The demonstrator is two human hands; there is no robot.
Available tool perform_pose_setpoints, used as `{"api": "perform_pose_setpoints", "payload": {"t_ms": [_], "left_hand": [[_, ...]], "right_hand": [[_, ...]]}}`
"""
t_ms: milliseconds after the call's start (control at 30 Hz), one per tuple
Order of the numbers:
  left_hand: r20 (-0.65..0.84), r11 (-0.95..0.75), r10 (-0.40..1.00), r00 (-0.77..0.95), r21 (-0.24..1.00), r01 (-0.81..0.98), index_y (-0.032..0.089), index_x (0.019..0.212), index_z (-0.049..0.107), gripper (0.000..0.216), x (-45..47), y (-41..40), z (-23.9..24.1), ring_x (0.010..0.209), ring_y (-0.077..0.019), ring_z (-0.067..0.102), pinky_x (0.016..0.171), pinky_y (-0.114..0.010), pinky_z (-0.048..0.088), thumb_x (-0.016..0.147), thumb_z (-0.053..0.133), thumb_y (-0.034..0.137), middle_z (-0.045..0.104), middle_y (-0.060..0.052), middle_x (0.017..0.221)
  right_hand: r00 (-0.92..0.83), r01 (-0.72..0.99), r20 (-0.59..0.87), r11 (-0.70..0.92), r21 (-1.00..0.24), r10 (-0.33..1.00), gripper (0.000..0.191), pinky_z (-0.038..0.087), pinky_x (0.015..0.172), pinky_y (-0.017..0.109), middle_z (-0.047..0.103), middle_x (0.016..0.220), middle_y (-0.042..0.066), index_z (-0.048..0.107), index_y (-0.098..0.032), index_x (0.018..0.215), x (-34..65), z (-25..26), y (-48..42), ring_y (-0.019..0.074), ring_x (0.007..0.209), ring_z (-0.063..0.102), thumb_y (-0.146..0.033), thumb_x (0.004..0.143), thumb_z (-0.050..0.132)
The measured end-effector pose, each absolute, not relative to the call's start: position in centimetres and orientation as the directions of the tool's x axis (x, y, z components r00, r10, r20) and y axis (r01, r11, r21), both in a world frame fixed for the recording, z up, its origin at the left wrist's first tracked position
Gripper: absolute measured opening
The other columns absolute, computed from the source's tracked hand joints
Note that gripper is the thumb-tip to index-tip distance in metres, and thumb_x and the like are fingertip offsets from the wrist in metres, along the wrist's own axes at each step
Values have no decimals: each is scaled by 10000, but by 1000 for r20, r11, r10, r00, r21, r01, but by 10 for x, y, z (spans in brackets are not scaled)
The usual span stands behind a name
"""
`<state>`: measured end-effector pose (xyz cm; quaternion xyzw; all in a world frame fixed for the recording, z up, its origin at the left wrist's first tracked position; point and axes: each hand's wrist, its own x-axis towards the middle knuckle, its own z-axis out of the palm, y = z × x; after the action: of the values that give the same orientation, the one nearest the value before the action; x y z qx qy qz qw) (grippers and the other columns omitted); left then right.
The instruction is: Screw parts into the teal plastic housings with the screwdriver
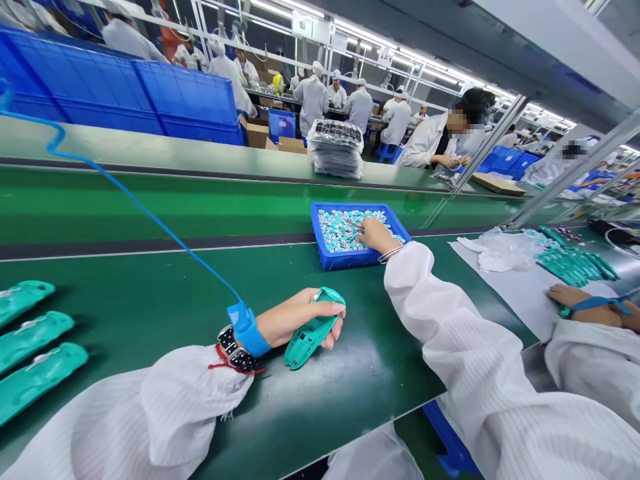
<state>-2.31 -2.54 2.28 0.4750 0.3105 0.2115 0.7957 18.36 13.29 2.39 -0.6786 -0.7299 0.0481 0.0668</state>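
My left hand (pixel 320 313) is closed around a teal plastic housing (pixel 306 341), a long hollow shell held tilted above the green bench. A blue wrist strap (pixel 247 328) with a coiled cord circles that wrist. My right hand (pixel 377 235) reaches over a blue tray (pixel 327 259) and pinches metal tweezers (pixel 356 227). Their tips are down among many small teal and white parts (pixel 340 230) in the tray. Whether the tweezers grip a part, I cannot tell.
Several teal housings (pixel 37 340) lie at the left on the bench (pixel 165 300). A co-worker's hand (pixel 570 295) rests at the right near more teal pieces (pixel 575 265) and plastic bags (pixel 510 248). Beyond the green belt (pixel 225 207) stand bagged items (pixel 336 148) and blue crates (pixel 185 93).
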Motion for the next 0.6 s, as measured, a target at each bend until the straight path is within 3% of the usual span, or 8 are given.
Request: {"api": "perform_pose_setpoints", "payload": {"t_ms": [167, 300, 367, 400, 467, 533, 600], "left_hand": [[-273, 410, 597, 754, 912, 6, 116, 690, 522, 328, -24, -32, 21, 479, -107, 545, 479, -217, 438, 699, 654, 417, 579, -20, 583], [-203, 288, 551, 809, 957, 43, 119, 666, 532, 327, -25, -38, 28, 486, -97, 525, 482, -211, 410, 726, 631, 424, 568, -13, 571], [-183, 227, 554, 812, 972, 65, 120, 679, 545, 331, -23, -42, 33, 498, -92, 522, 503, -207, 403, 711, 646, 434, 566, -6, 560], [-172, 200, 553, 815, 977, 71, 120, 669, 547, 342, -22, -44, 34, 502, -89, 518, 516, -206, 401, 704, 649, 444, 562, -4, 553], [-153, 163, 536, 830, 984, 76, 118, 625, 544, 372, -19, -48, 36, 506, -84, 507, 533, -208, 399, 696, 646, 469, 547, -3, 533], [-147, 160, 516, 844, 984, 74, 120, 591, 535, 394, -17, -52, 36, 506, -83, 495, 531, -210, 396, 686, 646, 485, 533, -2, 526], [-161, 176, 500, 851, 981, 82, 121, 592, 536, 385, -15, -54, 35, 507, -82, 490, 520, -208, 391, 677, 657, 476, 528, 1, 532]], "right_hand": [[-67, 951, 113, 98, -294, 991, 250, 491, 817, 383, 592, 1033, 76, 575, -118, 1030, 178, 50, 109, 177, 931, 577, -300, 863, 534], [-143, 858, 244, 243, -452, 959, 188, 462, 764, 312, 620, 848, 57, 617, -130, 847, 169, 78, 47, 169, 841, 572, -303, 841, 545], [-257, 741, 223, 340, -579, 940, 220, 453, 624, 247, 608, 753, 10, 611, -164, 807, 163, 83, 5, 124, 698, 560, -374, 825, 549], [-347, 557, 163, 343, -756, 923, 221, 432, 561, 232, 592, 708, 2, 600, -163, 794, 160, 83, -16, 109, 630, 541, -383, 803, 576], [-446, 273, 31, 169, -947, 894, 207, 416, 516, 212, 580, 682, -10, 571, -168, 776, 155, 79, -50, 84, 571, 523, -374, 789, 593], [-481, 106, -66, -16, -994, 874, 203, 408, 487, 204, 562, 641, -24, 550, -172, 757, 154, 73, -72, 69, 520, 503, -364, 778, 611], [-468, 58, -113, -97, -994, 876, 212, 405, 476, 202, 540, 603, -34, 546, -174, 729, 155, 68, -80, 67, 501, 496, -361, 754, 642]]}}
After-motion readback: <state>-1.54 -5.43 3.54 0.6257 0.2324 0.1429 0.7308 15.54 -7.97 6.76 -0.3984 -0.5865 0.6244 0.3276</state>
